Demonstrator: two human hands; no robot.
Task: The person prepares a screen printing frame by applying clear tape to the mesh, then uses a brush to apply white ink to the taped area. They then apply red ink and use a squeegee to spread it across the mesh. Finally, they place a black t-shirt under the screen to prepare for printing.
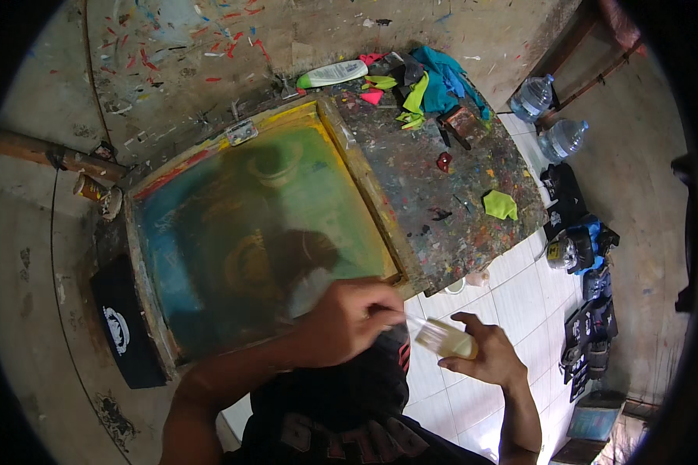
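Note:
My left hand (357, 322) is closed in a pinch, its fingertips on a thin pale strip (414, 318) that reaches toward a small clear container. What this strip is I cannot make out. My right hand (488, 353) wraps round the small clear container (459, 344), which is tilted and has something pale yellow in it. Beyond my left hand lies a wooden-framed printing screen (337, 198) on the worktable, its mesh (209, 232) stained green, yellow and blue. A whitish, blurred patch (309, 291) shows beside my left hand over the mesh.
The paint-spattered table (388, 155) bears a white-green bottle (333, 74), teal cloth (438, 81), lime scraps (500, 204) and a brown block (462, 122). Black fabric (128, 325) hangs at left. Water bottles (564, 139) and dark items (589, 318) line the right wall.

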